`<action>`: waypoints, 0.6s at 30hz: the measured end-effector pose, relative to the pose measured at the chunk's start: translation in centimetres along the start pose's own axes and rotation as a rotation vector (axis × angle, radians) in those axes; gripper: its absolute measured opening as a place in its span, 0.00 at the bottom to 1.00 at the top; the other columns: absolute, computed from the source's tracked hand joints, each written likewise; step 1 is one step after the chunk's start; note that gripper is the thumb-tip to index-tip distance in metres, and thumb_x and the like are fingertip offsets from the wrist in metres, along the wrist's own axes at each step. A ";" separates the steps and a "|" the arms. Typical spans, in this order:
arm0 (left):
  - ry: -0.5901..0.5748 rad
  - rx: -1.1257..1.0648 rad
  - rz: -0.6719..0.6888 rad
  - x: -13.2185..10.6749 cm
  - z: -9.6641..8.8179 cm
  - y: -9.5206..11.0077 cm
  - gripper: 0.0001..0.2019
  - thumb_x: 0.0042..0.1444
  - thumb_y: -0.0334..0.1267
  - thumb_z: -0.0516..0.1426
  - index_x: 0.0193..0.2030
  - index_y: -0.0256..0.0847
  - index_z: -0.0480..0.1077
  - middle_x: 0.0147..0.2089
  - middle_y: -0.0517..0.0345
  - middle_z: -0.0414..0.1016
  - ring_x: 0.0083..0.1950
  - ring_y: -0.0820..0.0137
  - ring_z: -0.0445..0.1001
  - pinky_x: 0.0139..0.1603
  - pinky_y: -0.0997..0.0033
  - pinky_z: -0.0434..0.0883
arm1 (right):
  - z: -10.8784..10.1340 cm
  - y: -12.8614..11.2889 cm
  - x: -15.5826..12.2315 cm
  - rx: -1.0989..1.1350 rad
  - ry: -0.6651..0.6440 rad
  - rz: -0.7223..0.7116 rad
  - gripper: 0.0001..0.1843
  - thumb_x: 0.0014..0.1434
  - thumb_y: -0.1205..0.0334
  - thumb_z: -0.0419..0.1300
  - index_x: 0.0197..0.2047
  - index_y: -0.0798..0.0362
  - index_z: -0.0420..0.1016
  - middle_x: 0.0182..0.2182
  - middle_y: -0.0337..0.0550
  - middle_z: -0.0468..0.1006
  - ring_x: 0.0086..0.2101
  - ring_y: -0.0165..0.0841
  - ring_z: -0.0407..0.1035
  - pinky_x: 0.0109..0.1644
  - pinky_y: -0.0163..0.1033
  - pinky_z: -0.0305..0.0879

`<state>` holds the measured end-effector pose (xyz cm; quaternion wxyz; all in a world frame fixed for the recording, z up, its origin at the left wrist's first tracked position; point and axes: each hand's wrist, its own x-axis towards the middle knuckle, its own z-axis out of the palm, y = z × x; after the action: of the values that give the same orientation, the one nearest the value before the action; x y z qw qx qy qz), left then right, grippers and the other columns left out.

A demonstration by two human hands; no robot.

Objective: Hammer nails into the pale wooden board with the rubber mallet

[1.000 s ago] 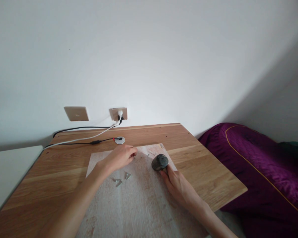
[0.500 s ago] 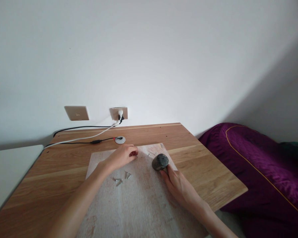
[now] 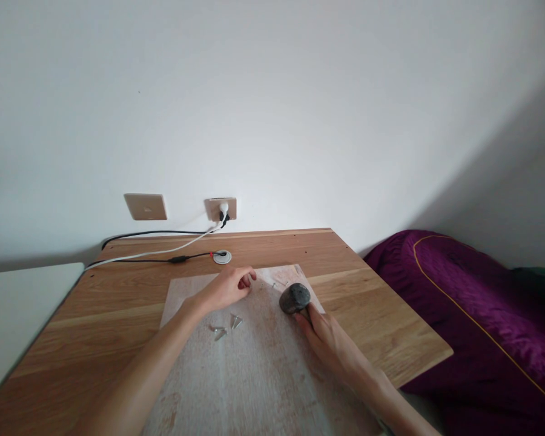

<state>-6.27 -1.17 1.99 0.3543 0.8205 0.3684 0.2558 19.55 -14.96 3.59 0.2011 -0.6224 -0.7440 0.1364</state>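
Note:
My right hand (image 3: pixel 320 330) is wrapped round the handle of a mallet with a thick dark head (image 3: pixel 295 298). The head is raised over the right part of a pale, worn wooden board (image 3: pixel 249 369). Near the board's far edge, my left hand (image 3: pixel 231 287) is curled, its index finger lifted a little from the rest; whatever its fingertips hold, if anything, is hidden. Between the hands, small nail-like pieces (image 3: pixel 274 284) show on the board. Several shiny metal screws or nails (image 3: pixel 218 332) lie in a loose group below my left wrist.
The board rests on a wooden table (image 3: pixel 372 297) against a white wall. Black and white cables (image 3: pixel 163 249) run along the back left to a wall socket (image 3: pixel 221 209) and a round cable grommet (image 3: pixel 222 257). A white panel (image 3: pixel 27 315) is left, purple fabric (image 3: pixel 436 315) right.
The index finger of my left hand has lifted slightly away from the other fingers. The mallet stays in my right hand, hardly moved. The whole view has shifted slightly.

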 end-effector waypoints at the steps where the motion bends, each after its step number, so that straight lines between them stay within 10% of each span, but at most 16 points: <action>1: -0.002 -0.009 0.001 0.0 0.0 -0.1 0.12 0.52 0.25 0.57 0.43 0.40 0.74 0.32 0.60 0.78 0.34 0.70 0.76 0.37 0.74 0.69 | -0.1 -0.1 0.1 0.041 -0.048 0.028 0.12 0.73 0.60 0.47 0.43 0.51 0.69 0.32 0.47 0.84 0.34 0.42 0.80 0.35 0.39 0.64; 18: 0.064 -0.171 -0.015 0.0 0.7 -1.3 0.21 0.49 0.30 0.63 0.52 0.38 0.74 0.32 0.63 0.75 0.33 0.70 0.72 0.36 0.72 0.67 | -1.1 -6.0 6.3 -0.025 -0.105 -0.087 0.13 0.75 0.59 0.47 0.44 0.53 0.70 0.35 0.50 0.84 0.38 0.41 0.78 0.36 0.39 0.56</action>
<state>-6.39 -0.85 0.61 0.4132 0.7759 0.3624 0.3096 13.89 -9.94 8.14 0.1600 -0.5838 -0.7816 0.1506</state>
